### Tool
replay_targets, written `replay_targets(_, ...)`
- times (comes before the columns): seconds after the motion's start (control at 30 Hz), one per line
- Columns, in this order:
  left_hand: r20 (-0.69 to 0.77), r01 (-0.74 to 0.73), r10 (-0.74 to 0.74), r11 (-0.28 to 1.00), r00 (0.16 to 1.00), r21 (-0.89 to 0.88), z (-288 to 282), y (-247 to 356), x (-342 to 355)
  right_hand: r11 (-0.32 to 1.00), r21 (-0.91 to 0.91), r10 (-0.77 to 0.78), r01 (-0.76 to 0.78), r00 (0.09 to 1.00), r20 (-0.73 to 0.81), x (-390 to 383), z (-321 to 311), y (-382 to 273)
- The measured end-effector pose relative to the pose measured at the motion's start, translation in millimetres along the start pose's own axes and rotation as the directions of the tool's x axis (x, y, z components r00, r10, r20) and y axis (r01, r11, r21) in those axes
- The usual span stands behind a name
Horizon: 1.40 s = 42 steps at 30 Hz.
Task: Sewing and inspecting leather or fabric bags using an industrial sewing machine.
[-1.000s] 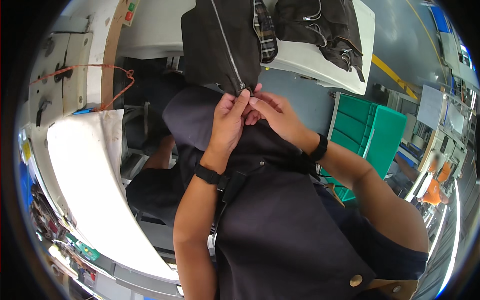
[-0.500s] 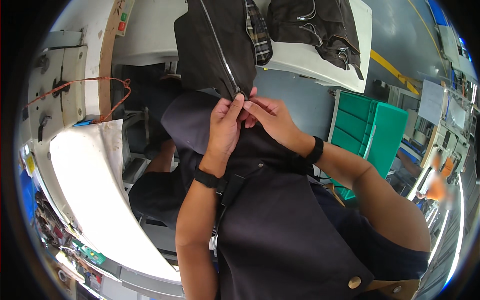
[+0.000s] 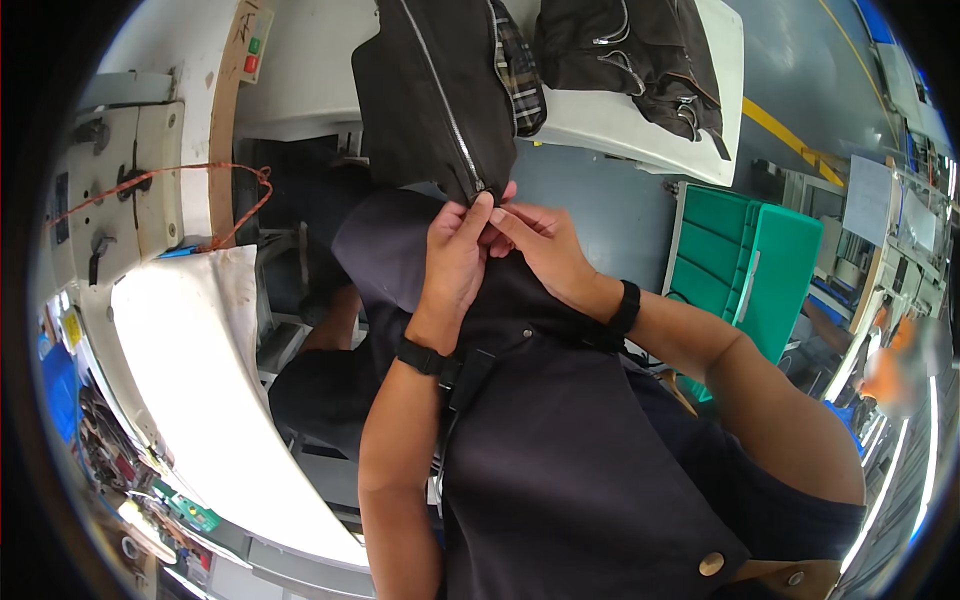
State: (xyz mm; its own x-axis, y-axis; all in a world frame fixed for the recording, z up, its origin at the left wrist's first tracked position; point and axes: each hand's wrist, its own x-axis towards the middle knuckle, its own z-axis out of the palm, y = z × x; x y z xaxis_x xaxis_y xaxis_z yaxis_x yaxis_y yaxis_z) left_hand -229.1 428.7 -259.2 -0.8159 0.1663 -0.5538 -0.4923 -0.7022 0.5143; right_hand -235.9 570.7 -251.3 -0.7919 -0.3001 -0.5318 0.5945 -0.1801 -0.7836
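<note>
A dark brown fabric piece [image 3: 405,120] with a long metal zipper [image 3: 437,92] and plaid lining [image 3: 518,75] hangs over the near edge of the white table. My left hand [image 3: 457,258] pinches its lower tip, thumb on top, right at the zipper's end. From the other side my right hand [image 3: 548,248] grips the same tip, its thumb close to the left thumb. Both sets of fingers are closed, and the fingertips hide the fabric between them. On the table to the right lies another dark fabric piece [image 3: 665,60] with zippers.
The white table [image 3: 600,115] spans the far side. A green crate [image 3: 770,280] stands at the right. At left are a machine [image 3: 135,190] with an orange cord [image 3: 200,166] and a bright white work surface [image 3: 215,370]. A dark apron [image 3: 570,450] covers my lap.
The view has shifted slightly, so most things sit a little to the right. Both hands still pinch the fabric tip at the zipper's end, with only slight finger movement.
</note>
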Motion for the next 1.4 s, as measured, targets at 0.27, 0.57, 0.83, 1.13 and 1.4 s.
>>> replay_targets(0.27, 0.042, -0.017, 0.018, 1.0, 0.999, -0.013, 2, 1, 2, 0.998, 0.043, -0.049, 0.05, 0.999, -0.015, 0, 3, 4)
replay_targets(0.57, 0.021, -0.058, 0.058, 0.998, 0.998, -0.006, 2, -3, -1, 0.995, 0.034, -0.088, 0.089, 0.996, -0.028, 2, 5, 8)
replay_targets(0.83, 0.038, -0.094, 0.093, 0.995, 0.995, 0.016, -6, -14, 5, 0.99, 0.031, -0.137, 0.138, 0.99, -0.024, -2, 2, 13)
replay_targets(1.13, 0.098, -0.1, 0.091, 0.991, 0.991, 0.093, -6, -13, -1, 0.975, -0.114, -0.193, 0.189, 0.981, -0.029, -7, 6, 12)
replay_targets(1.4, 0.142, -0.091, 0.087, 0.996, 0.986, 0.02, -6, -13, -1, 0.981, -0.118, -0.155, 0.154, 0.988, -0.004, -6, 2, 16)
